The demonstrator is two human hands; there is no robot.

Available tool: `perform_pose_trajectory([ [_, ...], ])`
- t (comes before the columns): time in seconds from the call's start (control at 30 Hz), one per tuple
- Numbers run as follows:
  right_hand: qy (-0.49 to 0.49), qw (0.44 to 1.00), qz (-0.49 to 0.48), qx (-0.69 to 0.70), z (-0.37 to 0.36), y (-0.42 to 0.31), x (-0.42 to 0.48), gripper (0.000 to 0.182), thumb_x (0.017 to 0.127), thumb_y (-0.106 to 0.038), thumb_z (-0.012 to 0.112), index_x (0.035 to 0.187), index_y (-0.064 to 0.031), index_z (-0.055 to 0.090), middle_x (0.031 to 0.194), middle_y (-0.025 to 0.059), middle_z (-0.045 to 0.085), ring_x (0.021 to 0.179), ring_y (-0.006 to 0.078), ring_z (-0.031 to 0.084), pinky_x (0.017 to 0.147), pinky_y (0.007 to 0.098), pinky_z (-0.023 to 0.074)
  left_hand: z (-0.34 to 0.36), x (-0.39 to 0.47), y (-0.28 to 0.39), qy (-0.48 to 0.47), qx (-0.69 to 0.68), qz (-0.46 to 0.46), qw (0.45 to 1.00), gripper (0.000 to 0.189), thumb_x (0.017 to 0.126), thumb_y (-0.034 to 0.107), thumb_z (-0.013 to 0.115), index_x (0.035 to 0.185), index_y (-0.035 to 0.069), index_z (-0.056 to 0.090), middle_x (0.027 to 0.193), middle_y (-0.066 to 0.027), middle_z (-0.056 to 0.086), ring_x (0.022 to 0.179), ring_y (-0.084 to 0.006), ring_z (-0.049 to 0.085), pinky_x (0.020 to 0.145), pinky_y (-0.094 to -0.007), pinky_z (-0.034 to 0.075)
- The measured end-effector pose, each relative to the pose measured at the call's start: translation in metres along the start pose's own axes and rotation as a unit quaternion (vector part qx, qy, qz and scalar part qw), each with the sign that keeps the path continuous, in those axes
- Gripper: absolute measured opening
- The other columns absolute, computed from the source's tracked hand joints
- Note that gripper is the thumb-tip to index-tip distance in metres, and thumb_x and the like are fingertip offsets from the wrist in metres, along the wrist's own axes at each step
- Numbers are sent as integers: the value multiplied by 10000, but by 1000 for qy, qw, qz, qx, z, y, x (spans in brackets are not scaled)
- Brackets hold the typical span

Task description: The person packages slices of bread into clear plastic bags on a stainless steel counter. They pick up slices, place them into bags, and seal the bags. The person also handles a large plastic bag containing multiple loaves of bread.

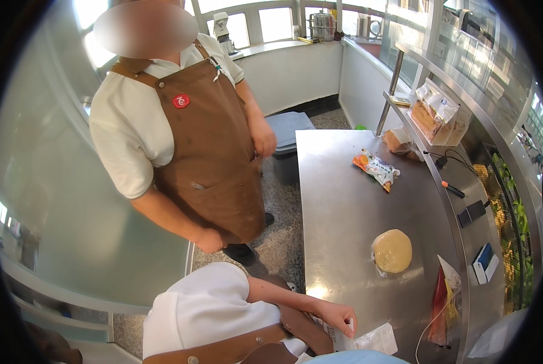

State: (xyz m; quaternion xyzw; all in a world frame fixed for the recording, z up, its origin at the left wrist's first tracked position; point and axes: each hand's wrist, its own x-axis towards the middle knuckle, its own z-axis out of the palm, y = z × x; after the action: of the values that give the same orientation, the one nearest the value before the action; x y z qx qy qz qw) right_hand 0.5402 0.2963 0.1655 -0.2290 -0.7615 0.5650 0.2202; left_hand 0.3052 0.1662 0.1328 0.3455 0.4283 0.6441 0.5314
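Note:
My left hand (340, 318) reaches over the near edge of the steel table (335, 204), its fingers closed on the edge of a white packet with writing (339, 340). Just right of it lies a small whitish, partly clear plastic packet (380, 339). My right hand is out of view. Farther up the table sits a round, flat piece of pale yellow dough (393, 251), apparently in clear wrap. Beyond the dough lies a colourful printed food bag (376, 168).
A co-worker in a brown apron (207, 150) stands left of the table, near a grey lidded bin (292, 129). Bagged bread (435, 116) stands on a steel shelf at right. A red plastic item (439, 309), a cable, a phone (471, 214) and a blue-and-white box (485, 264) lie along the right side.

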Motion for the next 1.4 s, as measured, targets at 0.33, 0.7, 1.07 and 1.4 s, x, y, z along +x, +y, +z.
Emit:
perform_pose_trajectory([
  [0.33,-5,970,-210,-124,15,-60,9,432,852,-192,740,1196,28,599,1158,261,585,1037,343,586,918,442,495,2,-1,-2,-1,31,-1,1000,276,893,277,730,943,6,711,818,-1,675,759,-58,576,676,-244,469],
  [0.7,-27,987,-106,-119,21,-37,11,467,857,-195,740,1240,14,573,1189,237,575,1015,317,590,928,421,478,-26,-10,-44,-38,268,36,962,415,728,211,829,1024,-32,670,947,-133,716,870,-204,669,741,-343,520],
  [1.07,-93,985,80,-119,32,42,13,470,880,-164,715,1284,3,542,1206,202,566,983,275,594,922,392,468,-27,-5,-59,-25,276,0,961,272,738,68,771,1005,50,718,902,-79,727,820,-172,676,729,-319,527],
  [1.4,-100,974,145,-141,18,81,5,477,901,-136,693,1325,-6,514,1222,170,558,954,237,597,917,365,458,-26,-6,-49,-32,174,-57,983,291,772,-27,708,1052,52,711,1083,-105,696,1042,-198,639,917,-310,491],
])
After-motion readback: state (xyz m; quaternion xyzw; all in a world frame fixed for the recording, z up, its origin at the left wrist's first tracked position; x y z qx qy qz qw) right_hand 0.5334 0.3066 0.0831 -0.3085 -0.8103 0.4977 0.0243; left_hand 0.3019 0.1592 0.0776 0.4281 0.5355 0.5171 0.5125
